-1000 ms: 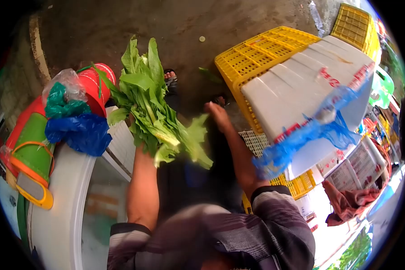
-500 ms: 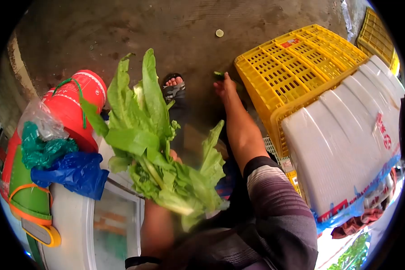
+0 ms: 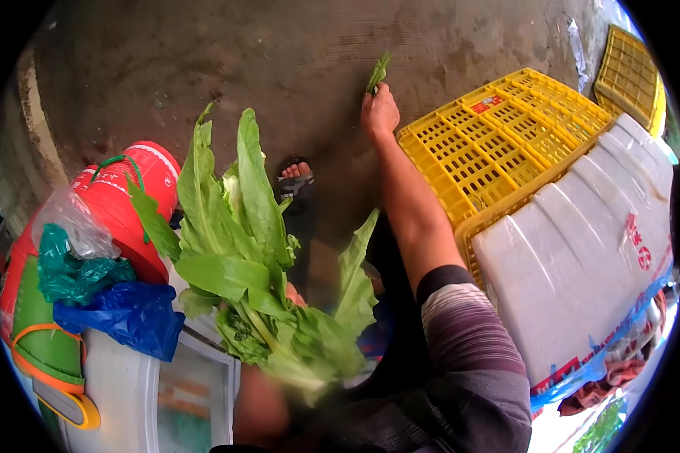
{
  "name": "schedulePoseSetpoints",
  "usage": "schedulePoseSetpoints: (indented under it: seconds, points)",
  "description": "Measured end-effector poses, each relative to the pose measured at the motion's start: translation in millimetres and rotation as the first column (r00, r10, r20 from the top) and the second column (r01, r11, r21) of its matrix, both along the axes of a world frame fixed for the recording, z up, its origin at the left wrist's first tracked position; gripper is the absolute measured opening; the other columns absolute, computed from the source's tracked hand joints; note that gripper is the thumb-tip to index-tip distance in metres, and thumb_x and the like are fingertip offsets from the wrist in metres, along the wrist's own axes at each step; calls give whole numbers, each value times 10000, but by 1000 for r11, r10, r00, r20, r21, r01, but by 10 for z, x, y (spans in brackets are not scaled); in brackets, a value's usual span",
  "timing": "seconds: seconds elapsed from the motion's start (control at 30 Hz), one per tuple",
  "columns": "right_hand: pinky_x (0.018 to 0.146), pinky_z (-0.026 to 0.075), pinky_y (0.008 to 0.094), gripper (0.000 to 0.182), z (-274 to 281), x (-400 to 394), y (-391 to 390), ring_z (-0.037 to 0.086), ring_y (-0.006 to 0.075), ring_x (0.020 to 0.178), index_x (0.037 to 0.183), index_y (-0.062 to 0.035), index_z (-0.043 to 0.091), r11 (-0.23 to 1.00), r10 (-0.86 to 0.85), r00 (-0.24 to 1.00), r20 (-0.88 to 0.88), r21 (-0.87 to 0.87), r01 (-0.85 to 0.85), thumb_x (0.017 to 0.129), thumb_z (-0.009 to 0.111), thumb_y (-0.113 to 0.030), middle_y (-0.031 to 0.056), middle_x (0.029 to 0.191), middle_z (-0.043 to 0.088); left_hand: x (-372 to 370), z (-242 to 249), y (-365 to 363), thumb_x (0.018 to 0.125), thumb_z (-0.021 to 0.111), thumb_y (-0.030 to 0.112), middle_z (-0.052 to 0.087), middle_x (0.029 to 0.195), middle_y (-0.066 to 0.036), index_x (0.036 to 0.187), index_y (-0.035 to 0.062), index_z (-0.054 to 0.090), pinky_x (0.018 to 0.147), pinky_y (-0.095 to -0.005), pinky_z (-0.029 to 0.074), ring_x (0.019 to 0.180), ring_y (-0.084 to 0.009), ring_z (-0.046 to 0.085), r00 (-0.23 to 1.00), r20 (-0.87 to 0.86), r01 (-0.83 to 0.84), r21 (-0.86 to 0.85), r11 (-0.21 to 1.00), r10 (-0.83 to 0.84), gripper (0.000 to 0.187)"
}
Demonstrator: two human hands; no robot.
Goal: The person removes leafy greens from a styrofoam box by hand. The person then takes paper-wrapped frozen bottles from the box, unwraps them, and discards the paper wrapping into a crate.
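Note:
A large bunch of leafy lettuce (image 3: 268, 279) with long green leaves spreads across the middle of the head view. My left hand (image 3: 295, 295) is mostly hidden behind the leaves; only some fingertips show, wrapped round the bunch from the far side. Farther forward, over the floor, my right hand (image 3: 380, 110) is closed on a small green leaf (image 3: 378, 71) that sticks up from its fingers. The near edge of the yellow crate (image 3: 506, 143) is just right of that forearm.
On the left, red buckets (image 3: 132, 192) stand near green and blue plastic bags (image 3: 125, 317) on a white glass-topped cabinet (image 3: 193, 392). A white foam box (image 3: 574, 249) sits right of the crate. One sandaled foot (image 3: 295, 177) rests on the brown floor (image 3: 242, 53).
My right hand has risen and moved forward, lifting the small leaf farther out over the floor. The lettuce bunch stays nearly in place. The lime-like round piece on the floor no longer shows.

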State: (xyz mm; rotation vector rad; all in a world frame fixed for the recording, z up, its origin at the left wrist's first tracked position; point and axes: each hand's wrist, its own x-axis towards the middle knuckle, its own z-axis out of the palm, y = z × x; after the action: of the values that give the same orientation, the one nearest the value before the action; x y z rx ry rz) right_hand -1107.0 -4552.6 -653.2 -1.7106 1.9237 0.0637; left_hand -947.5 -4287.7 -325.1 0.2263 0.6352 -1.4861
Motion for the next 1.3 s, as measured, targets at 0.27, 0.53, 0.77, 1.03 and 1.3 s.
schedulePoseSetpoints:
  seconds: [0.27, 0.53, 0.77, 1.03, 1.3]
  points:
    - [824, 531, 494, 319, -235, 2, -82, 669, 397, 930, 1055, -26, 572, 988, 30, 985, -171, 152, -4, 855, 651, -262, 224, 1025, 669, -97, -11, -3, 993, 481, 512, 528, 1181, -200, 1333, 92, 556, 900, -511, 492, 1017, -379, 544, 994, 98, -62, 39, 997, 58, 546]
    - [572, 455, 347, 225, 1161, -908, 1140, 560, 159, 619, 816, 22, 670, 755, -562, 738, 374, 597, 272, 805, 709, -199, 65, 704, 633, -138, 251, -126, 966, 508, 484, 567, 1171, -167, 1305, 80, 563, 879, -480, 521, 1011, -335, 579, 985, 114, -161, 383, 909, 127, 530]
    - [559, 508, 303, 110, 3781, -704, 1464, 612, 161, 626, 962, -29, 653, 382, -823, 530, 203, 889, 252, 926, 641, -132, 53, 789, 663, 0, 1336, -579, 963, 573, 301, 652, 1141, -121, 1294, 66, 572, 900, -409, 547, 1007, -263, 648, 987, 121, -146, 407, 902, 105, 406]
    - [686, 557, 296, 220, 5555, 330, 951, 673, 167, 758, 1085, 49, 638, 607, -774, 368, 515, 770, 199, 943, 596, -115, 107, 944, 698, 303, 2745, -926, 922, 628, 257, 685, 1079, -132, 1247, 2, 583, 825, -362, 578, 939, -237, 680, 963, -1, 251, 349, 903, -268, 416]
    - [644, 483, 272, 254, 6885, 680, 421, 580, 117, 722, 1072, 29, 636, 899, -427, 542, 724, 275, 341, 954, 577, -189, 45, 857, 655, 422, 3426, -1657, 902, 652, 299, 697, 1036, -109, 1197, 14, 614, 767, -363, 589, 880, -236, 688, 890, 159, 375, 275, 885, -426, 412]
